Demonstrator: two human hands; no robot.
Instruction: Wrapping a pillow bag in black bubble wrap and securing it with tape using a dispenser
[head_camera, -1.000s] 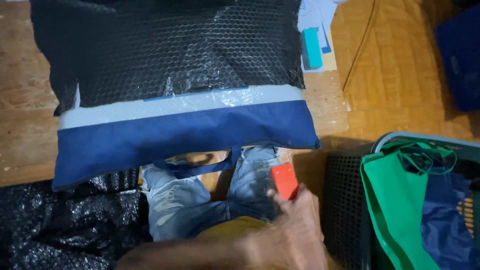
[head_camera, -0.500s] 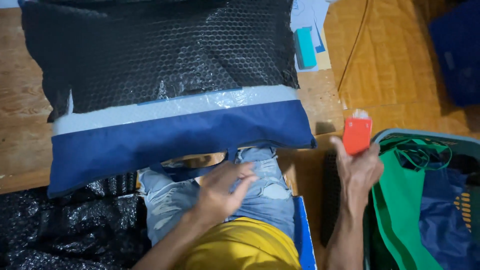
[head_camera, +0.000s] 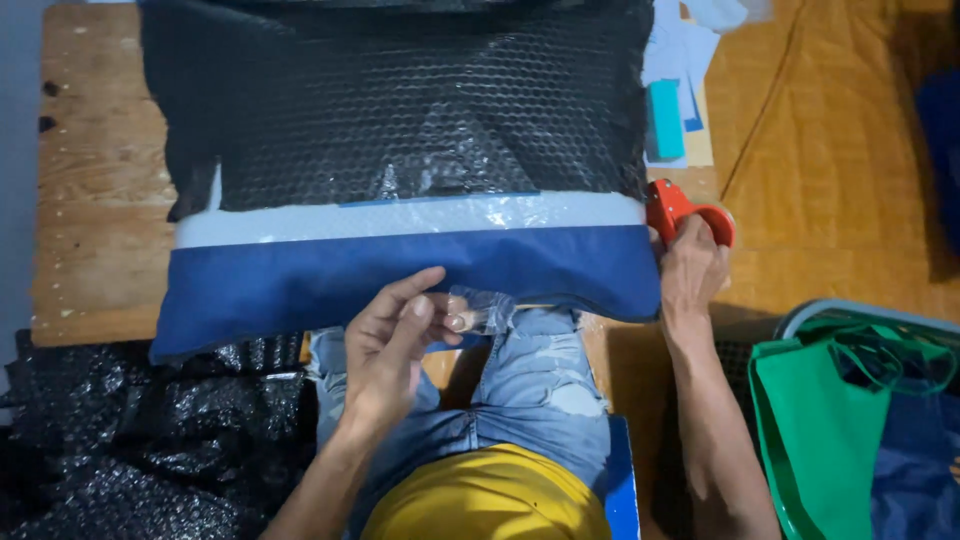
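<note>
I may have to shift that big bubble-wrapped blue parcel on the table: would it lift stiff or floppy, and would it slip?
The parcel probably flexes somewhat: its blue fabric edge sags over the wooden table. It looks light for its bulk, being mostly fabric and black bubble wrap. The glossy wrap and clear tape strip may feel slippery, so grip it from underneath.

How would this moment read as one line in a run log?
left hand: pinching clear tape end | right hand: holding red tape dispenser | blue bag in black bubble wrap on table
</note>
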